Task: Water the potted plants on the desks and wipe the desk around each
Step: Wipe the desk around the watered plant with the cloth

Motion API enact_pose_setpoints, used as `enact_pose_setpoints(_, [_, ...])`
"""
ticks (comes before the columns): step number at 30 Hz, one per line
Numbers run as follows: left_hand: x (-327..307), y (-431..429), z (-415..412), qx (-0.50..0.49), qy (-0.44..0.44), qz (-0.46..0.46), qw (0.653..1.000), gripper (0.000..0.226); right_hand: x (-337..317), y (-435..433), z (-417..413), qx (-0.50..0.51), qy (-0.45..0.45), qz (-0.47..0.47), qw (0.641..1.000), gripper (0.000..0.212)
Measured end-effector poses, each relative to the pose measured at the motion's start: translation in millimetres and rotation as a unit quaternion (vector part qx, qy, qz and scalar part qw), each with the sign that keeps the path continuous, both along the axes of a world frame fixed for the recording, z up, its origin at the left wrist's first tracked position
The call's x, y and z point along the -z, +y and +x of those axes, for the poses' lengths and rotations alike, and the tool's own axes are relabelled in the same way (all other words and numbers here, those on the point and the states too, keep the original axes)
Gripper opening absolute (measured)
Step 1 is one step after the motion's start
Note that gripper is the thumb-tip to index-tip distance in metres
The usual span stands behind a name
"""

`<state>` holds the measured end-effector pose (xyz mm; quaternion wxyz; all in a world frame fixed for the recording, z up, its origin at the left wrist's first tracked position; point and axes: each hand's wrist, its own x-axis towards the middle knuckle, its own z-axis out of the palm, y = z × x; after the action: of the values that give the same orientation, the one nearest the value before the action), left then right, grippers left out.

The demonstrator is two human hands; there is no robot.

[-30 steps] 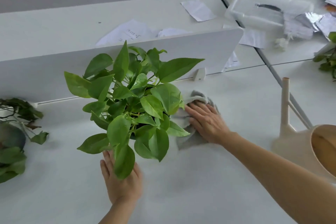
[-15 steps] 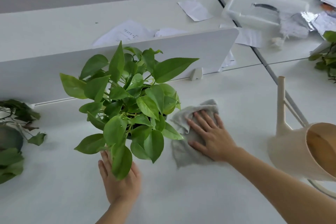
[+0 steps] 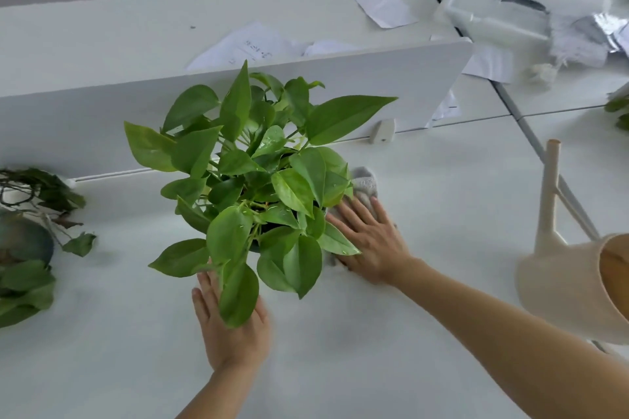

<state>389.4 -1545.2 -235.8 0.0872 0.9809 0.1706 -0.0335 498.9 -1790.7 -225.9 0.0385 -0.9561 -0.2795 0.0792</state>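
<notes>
A leafy green potted plant (image 3: 258,180) stands in the middle of the white desk (image 3: 340,367); its pot is hidden under the leaves. My left hand (image 3: 235,330) reaches under the front leaves toward the pot, its fingertips hidden. My right hand (image 3: 371,241) lies flat with straight fingers on a grey cloth (image 3: 366,185), pressing it onto the desk right beside the plant. Most of the cloth is covered by the hand and leaves. A beige watering can (image 3: 575,279) with a long upright spout stands at the right.
A white divider panel (image 3: 391,85) runs behind the plant. A second plant in a dark pot (image 3: 23,241) sits at the left edge, another plant's leaves (image 3: 617,112) at the far right. Papers (image 3: 252,48) and a clear plastic box (image 3: 510,0) lie on the far desks.
My right hand has slid the cloth leftward, back in under the plant's leaves, after having pulled it out to the right. My left hand stays at the plant's front.
</notes>
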Motion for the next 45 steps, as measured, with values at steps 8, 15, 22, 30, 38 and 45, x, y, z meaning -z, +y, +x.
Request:
enact_pose_setpoints(8, [-5,-5,5,-0.002,-0.019,-0.012,1.000,0.060,0,-112,34,0.474,0.044,-0.022,0.879,0.081])
enact_pose_setpoints(15, [-3,-3,2,-0.011,0.020,0.008,1.000,0.067,12,2,-115,0.177,-0.011,-0.005,0.984,0.073])
enact_pose_setpoints(22, [-3,-7,2,-0.017,0.019,0.012,1.000,0.068,5,-115,-74,0.128,-0.014,-0.072,0.989,0.078])
enact_pose_setpoints(30, [7,-3,4,-0.022,0.034,0.025,0.999,0.066,1,-17,71,0.524,0.029,0.018,0.851,0.084])
enact_pose_setpoints(38, [4,-3,3,-0.024,0.047,0.013,0.999,0.068,-7,-11,46,0.051,0.014,-0.002,0.999,0.077])
enact_pose_setpoints(45, [5,-1,7,-0.002,0.024,0.005,1.000,0.078,3,-118,62,0.513,0.020,0.007,0.858,0.076])
